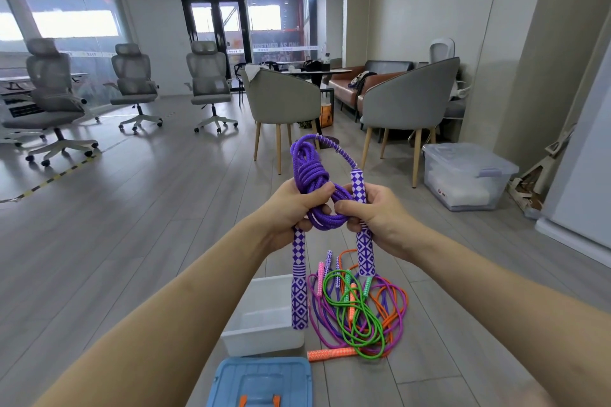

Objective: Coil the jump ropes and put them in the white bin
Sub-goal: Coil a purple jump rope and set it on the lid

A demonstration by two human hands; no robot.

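Note:
I hold a purple jump rope (pixel 310 172) up in front of me, its cord bundled into a coil. My left hand (pixel 294 208) grips the coil, and one purple-and-white patterned handle (pixel 299 287) hangs down below it. My right hand (pixel 373 211) grips the other patterned handle (pixel 358 185) upright beside the coil. On the floor below lies a tangled pile of jump ropes (pixel 360 307) in green, orange, pink and purple. The white bin (pixel 264 337) stands just left of the pile, with nothing visible inside.
A blue lid (pixel 261 383) lies on the floor in front of the bin. A clear lidded storage box (pixel 466 175) sits at the right by the wall. Grey armchairs (pixel 406 106) and office chairs (pixel 135 82) stand further back on the wood floor.

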